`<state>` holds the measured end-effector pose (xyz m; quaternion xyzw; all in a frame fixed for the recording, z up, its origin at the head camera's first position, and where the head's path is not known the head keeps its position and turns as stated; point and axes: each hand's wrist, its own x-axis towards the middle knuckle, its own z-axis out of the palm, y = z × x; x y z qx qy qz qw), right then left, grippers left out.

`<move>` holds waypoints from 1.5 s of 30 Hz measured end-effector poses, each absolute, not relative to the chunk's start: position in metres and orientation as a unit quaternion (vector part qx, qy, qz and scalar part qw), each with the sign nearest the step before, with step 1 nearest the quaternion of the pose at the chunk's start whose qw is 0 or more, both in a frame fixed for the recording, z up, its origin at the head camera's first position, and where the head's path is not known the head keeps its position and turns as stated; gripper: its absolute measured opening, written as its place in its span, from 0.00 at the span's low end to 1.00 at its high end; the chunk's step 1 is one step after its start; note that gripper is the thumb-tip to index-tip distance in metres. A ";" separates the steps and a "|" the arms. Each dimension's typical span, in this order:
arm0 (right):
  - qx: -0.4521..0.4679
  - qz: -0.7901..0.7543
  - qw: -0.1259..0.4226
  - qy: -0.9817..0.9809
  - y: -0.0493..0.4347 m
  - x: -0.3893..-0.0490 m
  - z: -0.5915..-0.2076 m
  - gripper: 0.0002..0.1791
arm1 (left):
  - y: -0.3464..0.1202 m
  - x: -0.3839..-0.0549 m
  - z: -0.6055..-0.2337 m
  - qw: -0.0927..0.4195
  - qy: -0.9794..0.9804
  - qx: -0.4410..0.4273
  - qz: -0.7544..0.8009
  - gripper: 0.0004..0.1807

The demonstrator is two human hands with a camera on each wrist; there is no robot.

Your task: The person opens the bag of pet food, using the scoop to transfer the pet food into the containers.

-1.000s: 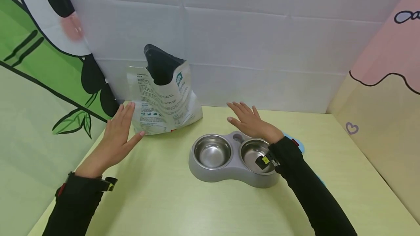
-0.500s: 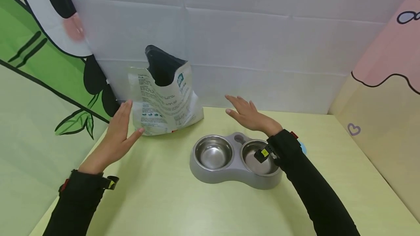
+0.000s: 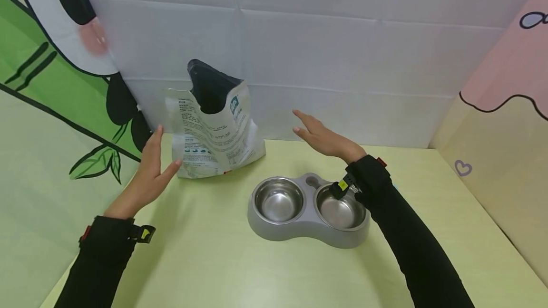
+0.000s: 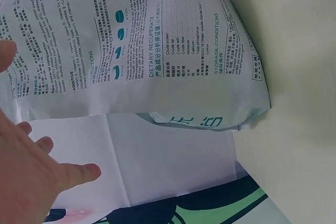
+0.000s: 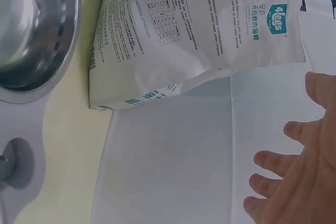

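A white pet food bag (image 3: pixel 214 141) with a dark, open top stands against the back wall, left of the middle. My left hand (image 3: pixel 147 175) is held beside its left side, fingers straight and thumb spread toward it. In the left wrist view, the printed panel of the bag (image 4: pixel 157 40) lies beyond the thumb. My right hand (image 3: pixel 327 139) hovers in the air to the right of the bag, fingers extended and holding nothing. Under the right wrist sits a grey double pet bowl (image 3: pixel 295 232) with two steel bowls; the right wrist strap hides part of the right one.
The pale yellow table (image 3: pixel 214 265) meets a white sheet (image 3: pixel 342 61) at the back. A green printed panel (image 3: pixel 51 156) closes the left side, and a pink and cream one (image 3: pixel 505 156) the right. A bit of something blue (image 3: pixel 396 187) shows behind the right sleeve.
My right hand has risen toward the back wall, uncovering more of the right steel bowl. The left hand has shifted slightly left and up. Bag and bowl stand have stayed put.
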<state>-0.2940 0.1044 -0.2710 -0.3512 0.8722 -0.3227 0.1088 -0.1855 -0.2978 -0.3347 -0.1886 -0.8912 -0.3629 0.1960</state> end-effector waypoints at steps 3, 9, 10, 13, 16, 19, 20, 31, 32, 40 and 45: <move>-0.351 -0.338 0.110 0.866 0.101 -0.297 -0.268 0.35 | -0.298 -0.188 -0.333 0.190 -0.888 -0.177 -0.380 0.44; -0.355 -0.348 0.106 0.861 0.093 -0.303 -0.268 0.34 | -0.296 -0.195 -0.329 0.180 -0.881 -0.166 -0.405 0.44; -0.356 -0.351 0.107 0.860 0.092 -0.304 -0.268 0.34 | -0.296 -0.196 -0.328 0.180 -0.879 -0.167 -0.409 0.44; -0.357 -0.358 0.114 0.855 0.088 -0.306 -0.267 0.34 | -0.297 -0.198 -0.327 0.181 -0.875 -0.170 -0.416 0.44; -0.357 -0.361 0.122 0.853 0.085 -0.307 -0.266 0.35 | -0.300 -0.200 -0.324 0.180 -0.872 -0.171 -0.421 0.44; -0.357 -0.365 0.125 0.851 0.081 -0.309 -0.264 0.35 | -0.304 -0.200 -0.320 0.177 -0.872 -0.166 -0.425 0.43; -0.355 -0.369 0.125 0.850 0.080 -0.310 -0.264 0.35 | -0.305 -0.200 -0.319 0.177 -0.871 -0.164 -0.427 0.44; -0.332 -0.404 0.106 0.845 0.066 -0.321 -0.264 0.32 | -0.307 -0.207 -0.302 0.154 -0.863 -0.136 -0.462 0.44; -0.333 -0.407 0.101 0.845 0.064 -0.321 -0.264 0.32 | -0.308 -0.210 -0.302 0.154 -0.862 -0.137 -0.464 0.44; -0.333 -0.433 0.067 0.835 0.048 -0.328 -0.260 0.30 | -0.308 -0.225 -0.296 0.154 -0.851 -0.145 -0.480 0.45; -0.340 -0.440 0.072 0.828 0.036 -0.330 -0.257 0.30 | -0.304 -0.228 -0.288 0.154 -0.850 -0.140 -0.483 0.44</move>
